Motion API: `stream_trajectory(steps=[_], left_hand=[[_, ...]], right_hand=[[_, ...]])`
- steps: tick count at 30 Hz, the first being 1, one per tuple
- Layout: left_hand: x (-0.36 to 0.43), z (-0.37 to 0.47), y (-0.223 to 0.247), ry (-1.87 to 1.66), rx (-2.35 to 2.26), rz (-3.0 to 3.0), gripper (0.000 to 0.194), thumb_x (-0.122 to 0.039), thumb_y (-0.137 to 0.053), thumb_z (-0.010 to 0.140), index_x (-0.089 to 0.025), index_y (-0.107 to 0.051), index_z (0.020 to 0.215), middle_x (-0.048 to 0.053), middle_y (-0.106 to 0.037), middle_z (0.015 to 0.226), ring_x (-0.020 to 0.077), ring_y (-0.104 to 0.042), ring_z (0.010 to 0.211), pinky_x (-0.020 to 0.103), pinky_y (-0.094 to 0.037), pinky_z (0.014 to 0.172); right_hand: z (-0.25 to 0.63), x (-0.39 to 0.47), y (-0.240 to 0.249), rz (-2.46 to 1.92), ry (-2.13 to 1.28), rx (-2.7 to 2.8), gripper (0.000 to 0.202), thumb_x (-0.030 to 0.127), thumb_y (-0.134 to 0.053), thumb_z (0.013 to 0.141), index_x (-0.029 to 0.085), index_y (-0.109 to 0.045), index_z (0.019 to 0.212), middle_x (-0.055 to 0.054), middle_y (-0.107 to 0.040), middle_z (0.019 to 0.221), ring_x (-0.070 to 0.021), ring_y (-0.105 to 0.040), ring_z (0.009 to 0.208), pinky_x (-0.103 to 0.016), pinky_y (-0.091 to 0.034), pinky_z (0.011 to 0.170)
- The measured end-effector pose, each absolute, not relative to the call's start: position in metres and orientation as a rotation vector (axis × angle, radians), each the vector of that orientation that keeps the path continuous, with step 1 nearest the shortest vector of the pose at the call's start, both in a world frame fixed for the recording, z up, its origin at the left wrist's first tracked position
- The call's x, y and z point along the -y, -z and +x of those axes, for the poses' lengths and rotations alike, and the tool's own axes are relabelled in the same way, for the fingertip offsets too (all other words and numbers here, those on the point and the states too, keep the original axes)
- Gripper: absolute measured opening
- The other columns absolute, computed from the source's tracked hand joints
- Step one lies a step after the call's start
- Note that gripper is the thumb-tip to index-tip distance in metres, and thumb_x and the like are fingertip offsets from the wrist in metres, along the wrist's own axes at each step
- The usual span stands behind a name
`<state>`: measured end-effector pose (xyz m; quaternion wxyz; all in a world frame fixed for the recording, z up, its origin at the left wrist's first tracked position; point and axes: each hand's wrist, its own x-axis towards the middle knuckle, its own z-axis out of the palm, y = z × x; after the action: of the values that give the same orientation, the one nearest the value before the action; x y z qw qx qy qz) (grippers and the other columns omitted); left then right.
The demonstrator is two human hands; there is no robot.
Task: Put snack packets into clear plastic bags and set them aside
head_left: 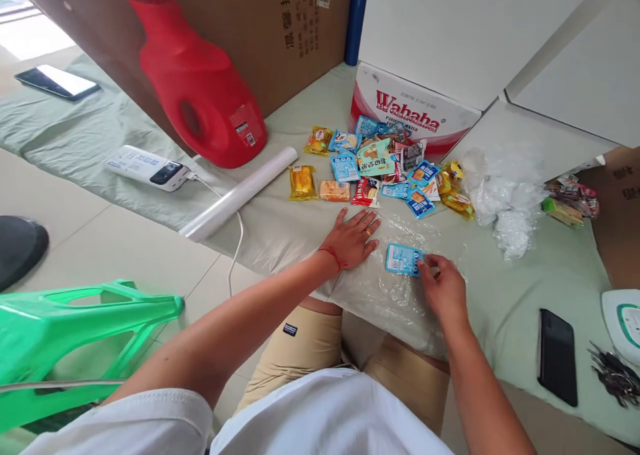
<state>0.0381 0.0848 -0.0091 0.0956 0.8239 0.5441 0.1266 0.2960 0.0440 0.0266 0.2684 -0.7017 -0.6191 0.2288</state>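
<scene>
Just right of center, a flat blue packet [403,259] lies on crinkled clear film [400,301] over wrinkled cloth [505,295], its edge pinched by the curled right hand [445,287]; the left hand [351,240] rests palm-down at center, fingers spread.

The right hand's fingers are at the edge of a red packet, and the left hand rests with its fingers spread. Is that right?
Not quite: the packet is light blue, not red, as the head view shows. The right hand does have its fingers at the edge, and the left hand rests with its fingers spread.
</scene>
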Motion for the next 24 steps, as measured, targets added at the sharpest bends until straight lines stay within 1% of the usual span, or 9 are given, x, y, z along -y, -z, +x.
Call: stream_trajectory(steps=[2, 4, 6, 8, 11, 16, 21, 22, 24], left_hand=[[-0.085, 0.039, 0.008, -0.381, -1.606, 2.444, 0.057, -0.048, -0.029, 0.105, -0.030, -0.039, 0.158, 0.005, -0.034, 0.168, 0.0264, -0.029, 0.156, 0.064, -0.007, 0.127], [-0.084, 0.039, 0.008, -0.381, -1.605, 2.441, 0.056, -0.048, -0.031, 0.105, -0.030, -0.040, 0.158, 0.004, -0.034, 0.168, 0.0272, -0.030, 0.156, 0.065, -0.008, 0.127], [-0.084, 0.039, 0.007, -0.384, -1.618, 2.438, 0.056, -0.047, -0.032, 0.105, -0.031, -0.040, 0.158, 0.004, -0.035, 0.168, 0.0283, -0.030, 0.156, 0.065, -0.010, 0.127], [-0.083, 0.039, 0.006, -0.387, -1.625, 2.440, 0.056, -0.047, -0.032, 0.104, -0.031, -0.040, 0.158, 0.005, -0.035, 0.168, 0.0290, -0.030, 0.156, 0.065, -0.010, 0.127], [-0.084, 0.038, 0.006, -0.380, -1.615, 2.448, 0.057, -0.047, -0.031, 0.105, -0.030, -0.040, 0.158, 0.005, -0.034, 0.168, 0.0289, -0.031, 0.156, 0.065, -0.010, 0.127], [-0.084, 0.039, 0.006, -0.382, -1.614, 2.445, 0.056, -0.047, -0.032, 0.105, -0.030, -0.041, 0.157, 0.005, -0.035, 0.168, 0.0286, -0.032, 0.155, 0.064, -0.010, 0.127], [-0.084, 0.039, 0.007, -0.371, -1.623, 2.450, 0.056, -0.047, -0.030, 0.105, -0.029, -0.041, 0.158, 0.005, -0.035, 0.168, 0.0282, -0.031, 0.155, 0.066, -0.010, 0.126], [-0.084, 0.039, 0.007, -0.361, -1.620, 2.450, 0.056, -0.047, -0.030, 0.105, -0.029, -0.040, 0.158, 0.005, -0.034, 0.168, 0.0277, -0.031, 0.155, 0.066, -0.010, 0.127], [-0.085, 0.039, 0.007, -0.343, -1.614, 2.450, 0.057, -0.047, -0.029, 0.105, -0.029, -0.040, 0.158, 0.005, -0.034, 0.168, 0.0272, -0.030, 0.156, 0.066, -0.009, 0.127]], right_hand=[[0.295, -0.044, -0.032, -1.834, -0.365, 1.894, 0.053, 0.059, -0.055, 0.091, 0.019, -0.070, 0.122, -0.015, -0.063, 0.118, -0.0255, -0.064, 0.093, -0.039, -0.053, 0.084], [0.292, -0.047, -0.035, -1.702, -0.343, 2.115, 0.050, 0.053, -0.053, 0.096, 0.024, -0.064, 0.134, -0.014, -0.057, 0.130, -0.0274, -0.063, 0.111, -0.040, -0.054, 0.091], [0.287, -0.048, -0.035, -1.627, -0.396, 2.321, 0.048, 0.046, -0.055, 0.097, 0.028, -0.060, 0.141, -0.013, -0.054, 0.139, -0.0287, -0.060, 0.121, -0.040, -0.055, 0.092], [0.283, -0.048, -0.032, -1.681, -0.389, 2.432, 0.050, 0.043, -0.056, 0.097, 0.027, -0.059, 0.143, -0.014, -0.053, 0.143, -0.0307, -0.061, 0.120, -0.040, -0.056, 0.088], [0.283, -0.045, -0.026, -1.770, -0.363, 2.448, 0.048, 0.045, -0.055, 0.098, 0.026, -0.061, 0.141, -0.015, -0.057, 0.136, -0.0307, -0.063, 0.114, -0.039, -0.055, 0.083], [0.296, -0.076, -0.036, -1.694, -0.432, 2.369, 0.037, 0.046, -0.055, 0.098, 0.024, -0.072, 0.122, -0.012, -0.064, 0.129, -0.0269, -0.066, 0.110, -0.036, -0.052, 0.090], [0.271, -0.154, -0.060, -1.588, -0.343, 2.408, 0.033, 0.030, -0.049, 0.098, 0.019, -0.074, 0.116, -0.011, -0.074, 0.113, -0.0264, -0.065, 0.108, -0.036, -0.047, 0.097], [0.257, -0.166, -0.063, -1.567, -0.368, 2.456, 0.032, 0.030, -0.048, 0.098, 0.019, -0.074, 0.115, -0.011, -0.074, 0.113, -0.0263, -0.065, 0.109, -0.035, -0.046, 0.097], [0.220, -0.184, -0.064, -1.645, -0.406, 2.450, 0.040, 0.040, -0.043, 0.102, 0.016, -0.071, 0.119, -0.014, -0.074, 0.113, -0.0286, -0.066, 0.109, -0.037, -0.047, 0.096]])
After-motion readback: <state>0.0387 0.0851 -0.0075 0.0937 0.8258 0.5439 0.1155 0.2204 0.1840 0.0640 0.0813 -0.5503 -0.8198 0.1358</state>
